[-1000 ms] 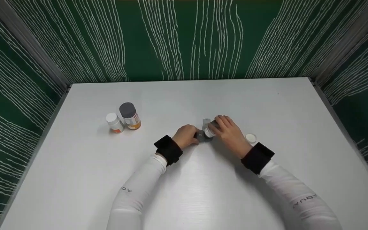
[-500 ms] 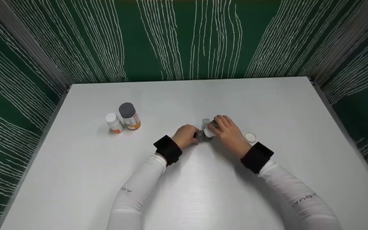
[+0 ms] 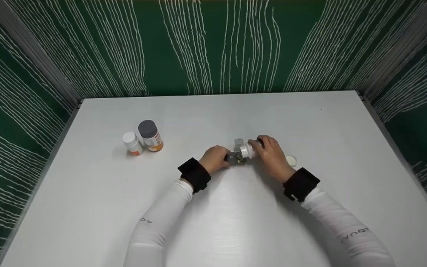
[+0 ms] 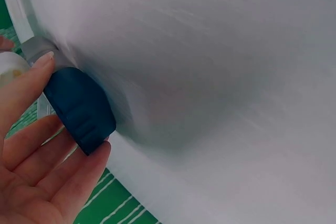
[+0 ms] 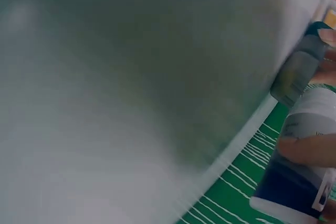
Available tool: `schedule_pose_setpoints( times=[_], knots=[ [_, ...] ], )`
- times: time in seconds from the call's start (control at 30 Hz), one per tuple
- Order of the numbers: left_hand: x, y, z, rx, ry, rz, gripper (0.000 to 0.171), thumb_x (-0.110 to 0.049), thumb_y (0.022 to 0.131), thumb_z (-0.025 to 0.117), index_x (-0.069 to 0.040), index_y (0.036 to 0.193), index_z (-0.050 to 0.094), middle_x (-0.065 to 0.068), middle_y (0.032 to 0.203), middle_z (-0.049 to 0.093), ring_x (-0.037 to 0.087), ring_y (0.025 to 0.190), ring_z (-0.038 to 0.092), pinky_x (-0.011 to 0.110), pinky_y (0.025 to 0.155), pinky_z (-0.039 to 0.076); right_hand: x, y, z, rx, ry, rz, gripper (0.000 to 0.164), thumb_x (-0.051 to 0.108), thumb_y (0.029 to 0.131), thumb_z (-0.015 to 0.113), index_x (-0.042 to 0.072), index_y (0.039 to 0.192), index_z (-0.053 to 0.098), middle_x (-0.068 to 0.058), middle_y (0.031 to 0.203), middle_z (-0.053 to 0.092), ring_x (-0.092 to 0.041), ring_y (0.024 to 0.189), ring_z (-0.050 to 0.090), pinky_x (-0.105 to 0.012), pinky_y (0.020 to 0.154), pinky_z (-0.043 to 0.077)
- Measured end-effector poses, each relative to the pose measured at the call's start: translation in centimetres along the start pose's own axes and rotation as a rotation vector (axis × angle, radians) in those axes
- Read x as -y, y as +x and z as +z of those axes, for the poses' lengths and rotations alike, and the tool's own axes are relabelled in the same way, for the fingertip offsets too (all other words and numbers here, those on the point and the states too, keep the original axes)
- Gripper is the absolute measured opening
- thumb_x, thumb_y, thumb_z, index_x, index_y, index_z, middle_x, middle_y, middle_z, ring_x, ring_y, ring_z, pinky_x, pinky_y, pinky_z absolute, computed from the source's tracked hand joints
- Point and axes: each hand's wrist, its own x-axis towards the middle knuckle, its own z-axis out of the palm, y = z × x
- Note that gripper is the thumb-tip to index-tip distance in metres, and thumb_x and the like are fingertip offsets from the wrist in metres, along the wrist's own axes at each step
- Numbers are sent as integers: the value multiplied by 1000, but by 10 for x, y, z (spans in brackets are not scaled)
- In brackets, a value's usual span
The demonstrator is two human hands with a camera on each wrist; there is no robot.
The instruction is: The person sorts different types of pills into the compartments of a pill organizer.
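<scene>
My left hand [image 3: 215, 158] grips the dark end of a small pill box [image 3: 231, 158] with a clear compartment and a raised clear flap [image 3: 239, 142]. In the left wrist view, thumb and fingers hold the box's bluish end [image 4: 81, 109]. Small greenish-brown pieces [image 3: 240, 158], too small to identify, show in the clear part. My right hand [image 3: 274, 158] holds an uncapped white pill bottle [image 3: 249, 151] on its side, its threaded mouth facing the box. A dark blue label band [image 5: 289, 182] shows in the right wrist view.
A white cap [image 3: 291, 161] lies on the white table [image 3: 213, 222] beside the right wrist. To the left stand a white bottle with an orange label [image 3: 133, 144] and a larger grey-capped bottle [image 3: 150, 135]. A green wall [image 3: 161, 55] rises behind the table.
My right hand has shifted slightly right and levelled the bottle, drawing its mouth back from the box. Greenish pieces now show in the box. The left hand keeps its place.
</scene>
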Motion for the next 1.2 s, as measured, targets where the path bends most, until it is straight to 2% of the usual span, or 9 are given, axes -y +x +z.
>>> schedule_pose_setpoints(
  times=[0.17, 0.3, 0.43, 0.5, 0.7, 0.8, 0.9, 1.03, 1.2],
  knots=[
    [-2, -1, 0, -13, -2, 9, 23, -13, 73, 71, -2, 93, 67, 7, 87, 65, 17, 77, 57, 28, 71, 44, 0, -3, -8, 70, 317, 190, 58, -9, 69, 67, -1, 122, 43, -25, 112, 44, -39, 105, 40, -49, 90, 31],
    [-3, -3, 0, -24, -4, 14, 24, -14, 73, 71, -2, 93, 65, 8, 89, 65, 18, 81, 58, 30, 73, 45, 5, -2, -15, 77, 585, 316, 57, -6, 72, 66, -6, 122, 38, -26, 115, 44, -37, 106, 39, -50, 91, 31],
    [-4, -7, -1, -54, -24, 4, 46, -15, 73, 72, 2, 112, 57, 13, 107, 60, 22, 99, 55, 31, 85, 43, 14, -1, -22, 103, 763, 404, 60, -2, 71, 69, -6, 122, 37, -23, 117, 46, -35, 107, 43, -49, 93, 31],
    [-5, -12, -2, -76, -57, 3, 57, -18, 72, 73, 3, 120, 51, 15, 115, 56, 24, 107, 51, 32, 90, 40, 20, -2, -25, 129, 813, 409, 61, 0, 71, 70, -5, 121, 37, -22, 117, 48, -34, 107, 45, -48, 93, 32],
    [-9, -31, -8, -112, -266, 104, 64, -17, 71, 74, 2, 125, 46, 14, 120, 54, 24, 112, 49, 31, 95, 36, 38, -6, -22, 215, 865, 330, 58, 4, 71, 71, -4, 118, 38, -18, 115, 50, -29, 108, 47, -41, 93, 36],
    [-9, -42, -9, -80, -402, 147, 66, -12, 72, 73, 3, 128, 42, 15, 123, 51, 25, 111, 50, 33, 93, 38, 44, -8, -16, 256, 871, 305, 60, 5, 70, 72, -4, 118, 37, -17, 116, 50, -29, 107, 48, -41, 91, 38],
    [-8, -54, -10, -33, -493, 146, 70, -11, 73, 72, 2, 132, 37, 17, 124, 50, 27, 108, 51, 35, 90, 41, 48, -10, -10, 283, 865, 289, 62, 5, 70, 72, -5, 119, 36, -19, 117, 48, -31, 106, 48, -42, 89, 39],
    [-7, -64, -7, 7, -507, 125, 68, -15, 76, 70, 1, 132, 36, 17, 122, 51, 28, 103, 53, 35, 87, 43, 50, -12, -3, 297, 872, 278, 61, 3, 71, 71, -8, 118, 34, -23, 118, 46, -35, 106, 48, -45, 88, 40],
    [-6, -69, 1, -17, -501, 115, 62, -18, 79, 66, 3, 130, 39, 17, 119, 53, 27, 100, 55, 36, 85, 43, 56, -9, -7, 296, 880, 287, 60, 0, 70, 71, -10, 117, 35, -25, 115, 47, -37, 105, 49, -44, 88, 40]
  ],
)
